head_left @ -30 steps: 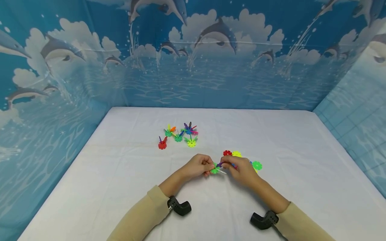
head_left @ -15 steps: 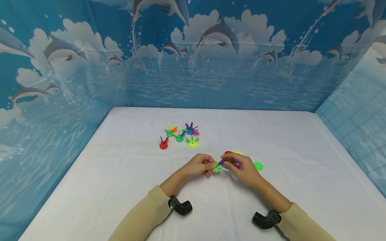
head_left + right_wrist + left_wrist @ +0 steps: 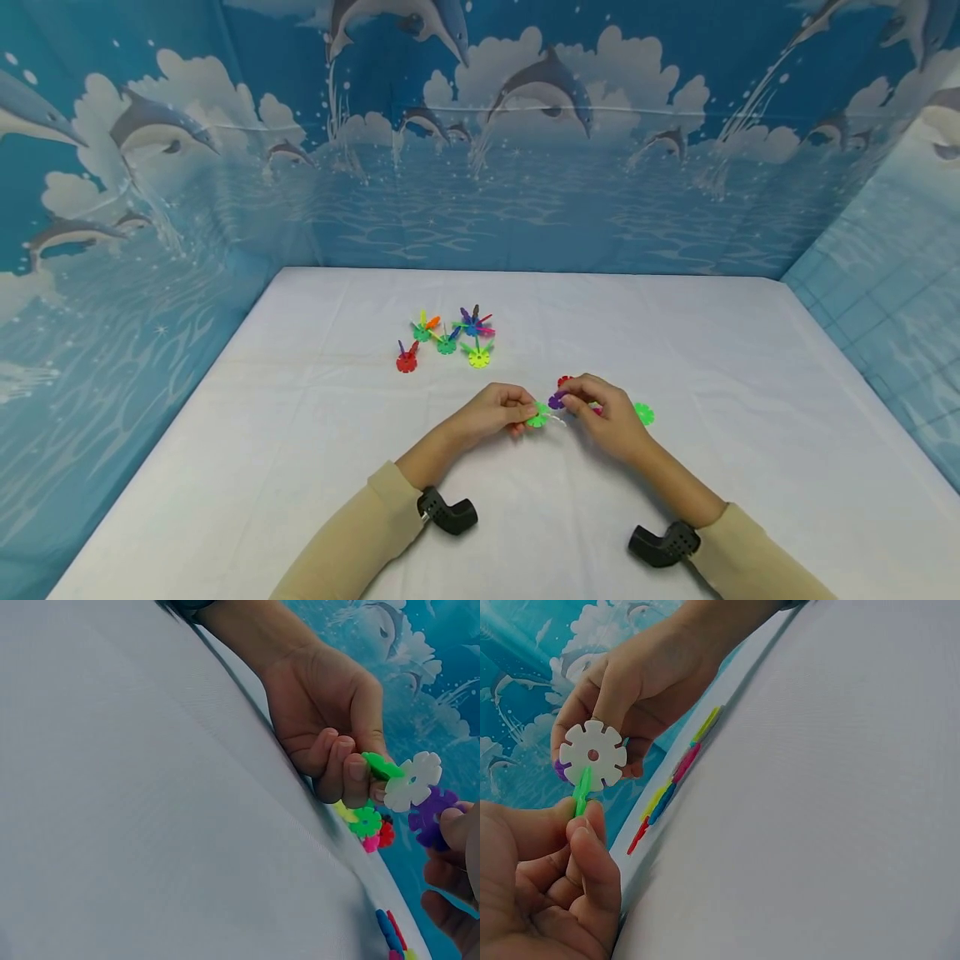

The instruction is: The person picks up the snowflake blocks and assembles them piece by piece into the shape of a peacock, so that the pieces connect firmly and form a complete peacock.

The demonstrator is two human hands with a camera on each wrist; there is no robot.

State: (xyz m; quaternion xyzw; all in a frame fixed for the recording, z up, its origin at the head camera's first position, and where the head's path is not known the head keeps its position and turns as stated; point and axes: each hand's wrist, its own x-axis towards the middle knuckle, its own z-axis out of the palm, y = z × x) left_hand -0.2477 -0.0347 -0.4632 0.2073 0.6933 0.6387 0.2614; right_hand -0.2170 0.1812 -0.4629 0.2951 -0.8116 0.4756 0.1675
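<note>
Between thumb and fingertips, my left hand pinches a green notched plastic disc. A white notched disc with a round centre hole is slotted onto that green disc, standing across it. My right hand pinches a purple notched disc by its edge. In the right wrist view the purple disc overlaps the white disc's edge; whether they touch or are joined I cannot tell. My right fingers hide part of the purple disc in the head view.
Loose discs lie beside and behind my right hand, including a red disc and a green one. Farther back stand several joined clusters, among them a red cluster and a yellow one. A white cloth covers the table.
My right hand has shifted slightly up and right. The purple disc has moved away from the green disc and turned flatter to the head camera. My left hand stays nearly still.
</note>
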